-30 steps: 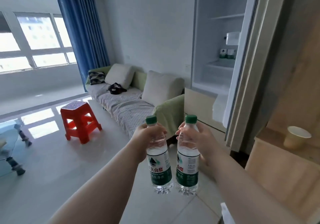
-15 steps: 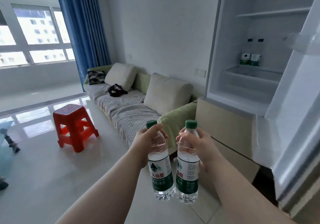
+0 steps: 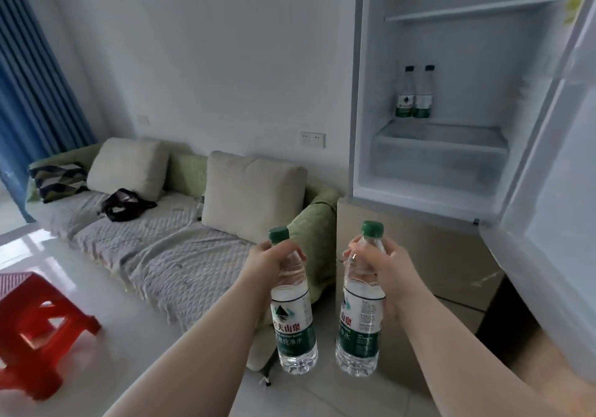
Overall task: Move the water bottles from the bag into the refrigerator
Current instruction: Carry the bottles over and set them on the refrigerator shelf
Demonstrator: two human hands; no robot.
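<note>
Left hand (image 3: 272,262): fingers curled tight round the neck and shoulder of a clear plastic water bottle with green cap and green label (image 3: 295,323). The bottle is held upright with its base hanging free above the floor. The palm side is hidden behind the knuckles.

Right hand (image 3: 383,270): grips a second clear green-capped water bottle (image 3: 359,326) the same way. Its fingertips show on the bottle's left side and the thumb is out of sight. This label is turned partly away, so the print is only half readable. The two held bottles are side by side, apart and not touching.

White refrigerator (image 3: 364,94): upper compartment open, just ahead and to the right of the hands. Its top is cut off by the frame. Two more green-labelled bottles (image 3: 414,94) stand upright and close together at the back of a shelf. Whether they touch cannot be told. A frosted drawer sits below them. The white refrigerator door (image 3: 564,191) is swung out to the right and runs off the edge. The beige lower front (image 3: 419,255) is partly behind the right hand's bottle.

Green sofa with grey quilted throw (image 3: 154,249): stands along the wall on the left, its near arm hidden by the left forearm. A black crumpled bag (image 3: 124,204) lies on the seat, well away from the hands. Its contents cannot be made out.

Red plastic stool (image 3: 35,326): blurred and clipped by the left edge.
</note>
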